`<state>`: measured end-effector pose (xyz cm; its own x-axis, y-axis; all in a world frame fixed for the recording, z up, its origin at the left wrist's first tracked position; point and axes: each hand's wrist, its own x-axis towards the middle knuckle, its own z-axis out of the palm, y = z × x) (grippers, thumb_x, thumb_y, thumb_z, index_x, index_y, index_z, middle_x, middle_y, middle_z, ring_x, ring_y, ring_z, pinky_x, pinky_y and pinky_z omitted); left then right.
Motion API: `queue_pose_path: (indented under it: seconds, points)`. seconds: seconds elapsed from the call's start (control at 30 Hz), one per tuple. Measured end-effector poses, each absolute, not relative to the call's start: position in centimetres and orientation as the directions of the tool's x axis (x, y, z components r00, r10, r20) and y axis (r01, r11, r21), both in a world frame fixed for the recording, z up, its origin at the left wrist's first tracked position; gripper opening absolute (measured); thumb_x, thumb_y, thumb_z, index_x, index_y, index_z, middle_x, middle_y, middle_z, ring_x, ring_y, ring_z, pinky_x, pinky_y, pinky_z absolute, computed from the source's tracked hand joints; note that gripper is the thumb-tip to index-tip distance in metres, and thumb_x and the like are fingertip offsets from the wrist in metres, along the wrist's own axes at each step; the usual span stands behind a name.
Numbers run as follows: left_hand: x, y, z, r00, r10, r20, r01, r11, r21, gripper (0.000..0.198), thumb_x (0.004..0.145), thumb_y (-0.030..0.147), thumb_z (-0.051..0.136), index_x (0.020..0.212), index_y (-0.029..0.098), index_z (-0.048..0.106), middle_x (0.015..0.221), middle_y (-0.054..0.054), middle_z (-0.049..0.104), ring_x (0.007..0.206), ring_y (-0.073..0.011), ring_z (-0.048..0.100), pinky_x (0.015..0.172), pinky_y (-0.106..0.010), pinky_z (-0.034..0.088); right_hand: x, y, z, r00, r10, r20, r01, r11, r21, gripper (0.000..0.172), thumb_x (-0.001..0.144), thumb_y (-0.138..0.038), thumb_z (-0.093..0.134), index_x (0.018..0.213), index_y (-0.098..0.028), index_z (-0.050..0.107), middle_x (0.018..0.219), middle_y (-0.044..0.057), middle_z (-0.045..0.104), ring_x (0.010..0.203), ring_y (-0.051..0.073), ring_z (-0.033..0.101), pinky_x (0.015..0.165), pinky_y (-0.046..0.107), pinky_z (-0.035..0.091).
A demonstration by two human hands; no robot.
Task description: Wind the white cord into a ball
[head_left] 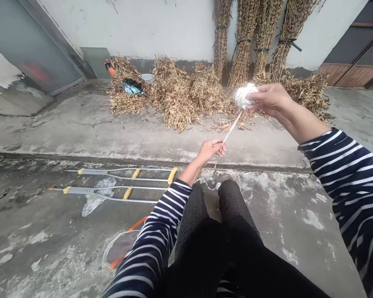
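1. White ball of string point(243, 96) was, in the head view, up in the air, held in the fingers of the right hand point(272, 99), which gripped its right side above the raised concrete ledge point(81, 132).
2. Left hand and strand: the left hand point(211, 150) was lower, near the ledge's front edge as seen, its fingers pinching the strand point(232, 127) that ran straight down from the ball.
3. Loose string point(209, 184) trailed beside the person's knees point(230, 192), just off the ledge's front edge.
4. Lower ground: two crutches point(96, 171) with yellow pads lay left of the person, roughly along that front edge, with crumpled clear plastic point(90, 205) by them. An orange-trimmed item point(124, 244) was partly hidden by the left sleeve point(155, 231).
5. Back edge of the ledge: dried plant heaps point(177, 95) lay near the white wall point(161, 29), and four tied bundles point(244, 49) stood upright there.
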<state>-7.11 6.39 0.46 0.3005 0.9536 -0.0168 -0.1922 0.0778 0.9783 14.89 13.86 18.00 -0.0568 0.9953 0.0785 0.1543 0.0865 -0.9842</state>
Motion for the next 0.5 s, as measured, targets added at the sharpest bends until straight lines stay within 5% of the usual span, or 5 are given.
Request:
queue_pose_path:
  seconds: [0.27, 0.5]
  points:
    - [-11.0, 5.6, -2.5, 0.483, 0.868, -0.115, -0.054, 0.160, 0.986, 0.046, 0.074, 0.044, 0.085, 0.101, 0.009, 0.071, 0.071, -0.004, 0.072, 0.053, -0.0108, 0.062, 0.051, -0.024, 0.049, 16.3, 14.1, 18.0, 0.001, 0.965, 0.261, 0.253, 0.252, -0.934, 0.019, 0.074, -0.006, 0.086, 0.086, -0.014, 0.073, 0.097, 0.012, 0.074, 0.088, 0.025, 0.077, 0.088, 0.048, 0.071]
    - [-17.2, 4.4, -7.4, 0.347, 0.909, -0.229, 0.227, 0.155, 0.961, 0.034, 0.081, 0.046, 0.076, 0.094, 0.014, 0.076, 0.074, -0.005, 0.074, 0.059, -0.0124, 0.062, 0.058, -0.027, 0.053, 17.7, 12.9, 19.1, 0.042, 0.934, 0.355, 0.355, 0.318, -0.879, 0.021, 0.080, -0.013, 0.086, 0.097, -0.016, 0.073, 0.110, 0.013, 0.074, 0.092, 0.024, 0.074, 0.097, 0.055, 0.067]
